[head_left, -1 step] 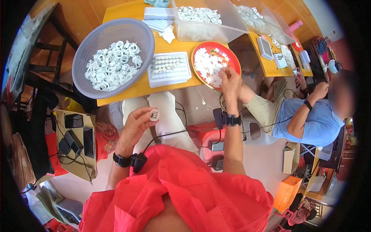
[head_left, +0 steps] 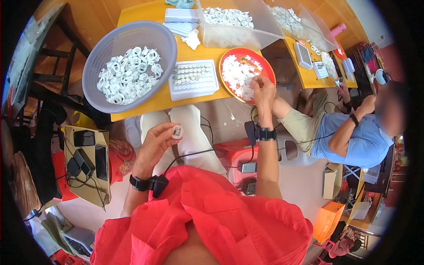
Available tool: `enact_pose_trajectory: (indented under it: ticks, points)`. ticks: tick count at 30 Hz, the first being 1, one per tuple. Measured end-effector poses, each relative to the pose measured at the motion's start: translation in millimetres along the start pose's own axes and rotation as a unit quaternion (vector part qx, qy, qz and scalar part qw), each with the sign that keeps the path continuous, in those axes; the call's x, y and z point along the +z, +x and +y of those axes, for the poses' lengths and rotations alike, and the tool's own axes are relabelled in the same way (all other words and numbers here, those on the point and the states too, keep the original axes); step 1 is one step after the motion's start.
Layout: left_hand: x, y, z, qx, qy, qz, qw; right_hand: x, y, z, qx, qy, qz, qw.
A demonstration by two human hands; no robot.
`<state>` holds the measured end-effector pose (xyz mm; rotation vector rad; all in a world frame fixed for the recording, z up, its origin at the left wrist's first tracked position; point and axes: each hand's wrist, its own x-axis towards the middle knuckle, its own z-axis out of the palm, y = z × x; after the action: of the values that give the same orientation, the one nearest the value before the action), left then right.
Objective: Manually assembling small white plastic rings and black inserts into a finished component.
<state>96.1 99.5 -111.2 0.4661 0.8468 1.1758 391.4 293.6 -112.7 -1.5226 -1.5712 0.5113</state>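
My left hand point(head_left: 157, 140) pinches a small round white plastic part point(head_left: 178, 132) over my lap, its slotted face showing. My right hand point(head_left: 264, 92) is over the near right side of a red round tray point(head_left: 269, 74) with a yellow outer edge. Its thumb and fingertips come together right above small white plastic pieces point(head_left: 234, 70) heaped in that tray. Whatever lies between those fingertips is hidden. Left of the tray stands a white box point(head_left: 194, 93) with rows of small round metal-coloured pieces point(head_left: 192, 74) on top.
A grey-purple basket point(head_left: 90, 70) of white ring-shaped parts point(head_left: 128, 75) overhangs the table's left edge. Clear bins point(head_left: 243, 39) of white parts stand behind. Black cables point(head_left: 194, 153) run from my wrists across my lap. A person in a blue shirt point(head_left: 349, 137) sits at right.
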Motion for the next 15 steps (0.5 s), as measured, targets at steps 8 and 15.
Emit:
enact_pose_trajectory:
  ticks: [8, 15]
  points:
    - [1, -1, 1, -0.022, -0.019, 0.015, 0.999, 17, 15, 11, 0.003, -0.14, -0.072, 0.988]
    - [3, -2, 4, -0.021, -0.013, 0.01, 1.0, 5, 17, 31, 0.076, 0.032, -0.1, 0.992]
